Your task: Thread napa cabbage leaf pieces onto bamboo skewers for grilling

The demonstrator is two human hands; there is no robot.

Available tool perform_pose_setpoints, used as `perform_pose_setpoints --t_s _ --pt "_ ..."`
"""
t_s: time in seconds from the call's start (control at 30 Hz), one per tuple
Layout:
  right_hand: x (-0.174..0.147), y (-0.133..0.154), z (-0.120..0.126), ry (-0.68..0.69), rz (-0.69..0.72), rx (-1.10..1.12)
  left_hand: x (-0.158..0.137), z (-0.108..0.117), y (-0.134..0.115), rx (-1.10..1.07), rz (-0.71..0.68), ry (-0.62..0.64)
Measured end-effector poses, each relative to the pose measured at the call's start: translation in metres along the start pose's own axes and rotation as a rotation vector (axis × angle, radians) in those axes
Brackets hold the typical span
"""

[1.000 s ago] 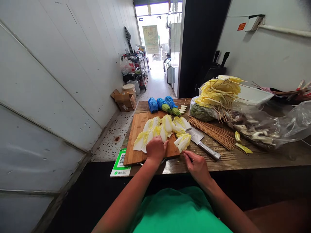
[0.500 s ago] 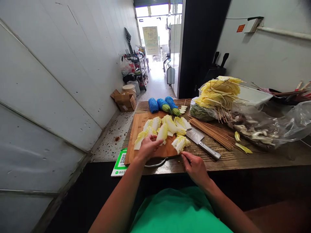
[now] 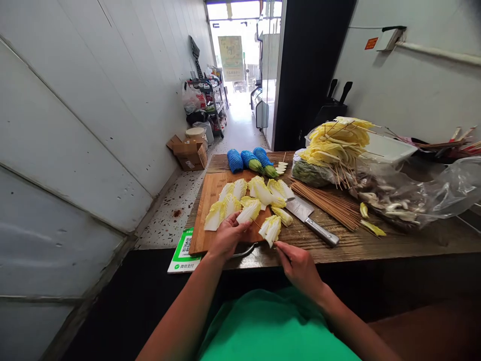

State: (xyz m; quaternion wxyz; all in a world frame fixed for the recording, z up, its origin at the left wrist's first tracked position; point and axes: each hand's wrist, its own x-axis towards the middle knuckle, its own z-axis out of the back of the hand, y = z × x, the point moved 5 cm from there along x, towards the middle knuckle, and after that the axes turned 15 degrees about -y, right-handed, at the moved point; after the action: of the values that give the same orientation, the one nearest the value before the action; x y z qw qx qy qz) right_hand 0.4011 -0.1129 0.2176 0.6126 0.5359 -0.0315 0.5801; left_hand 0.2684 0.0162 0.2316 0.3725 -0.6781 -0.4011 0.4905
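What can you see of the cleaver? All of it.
The cleaver has a broad grey blade and a silvery handle, both metallic-looking. It lies flat on the wooden table, right of the cutting board, handle angled toward the near right. Neither the left hand nor the right hand touches it. Whether the blade's far end touches the cabbage leaves is unclear.

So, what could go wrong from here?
The skewer held in the right hand appears to point toward the left hand, so its tip might prick it. The unsheathed cleaver lies just beyond the right hand and could cut if brushed. The napa cabbage leaves bunched on the skewer could split or slip off if pushed too hard.
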Motion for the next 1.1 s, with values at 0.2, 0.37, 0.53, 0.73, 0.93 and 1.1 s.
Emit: perform_pose_setpoints --t_s 0.2,0.37,0.53,0.73,0.93,1.1 --pt "-0.009 -0.004 -0.012 0.037 0.012 -0.063 0.005 0.017 0.005 -0.029 -0.023 -0.162" --pt "-0.008 -0.004 -0.010 0.022 0.017 -0.058 0.006 0.028 -0.012 0.452 -0.528 -0.382" --pt "-0.005 -0.006 -0.002 -0.034 -0.014 -0.052 0.005 0.012 -0.029 0.458 -0.664 -0.341" --pt "-0.005 -0.011 0.005 -0.060 -0.051 -0.060 0.017 0.006 -0.047 0.782 -0.854 -0.367" --pt "-0.003 -0.014 0.006 -0.062 -0.049 -0.062 0.016 0.007 -0.034 0.928 -0.886 -0.255" --pt "0.000 -0.014 0.008 -0.069 -0.062 -0.048 0.017 0.020 -0.051 0.896 -0.875 -0.296"
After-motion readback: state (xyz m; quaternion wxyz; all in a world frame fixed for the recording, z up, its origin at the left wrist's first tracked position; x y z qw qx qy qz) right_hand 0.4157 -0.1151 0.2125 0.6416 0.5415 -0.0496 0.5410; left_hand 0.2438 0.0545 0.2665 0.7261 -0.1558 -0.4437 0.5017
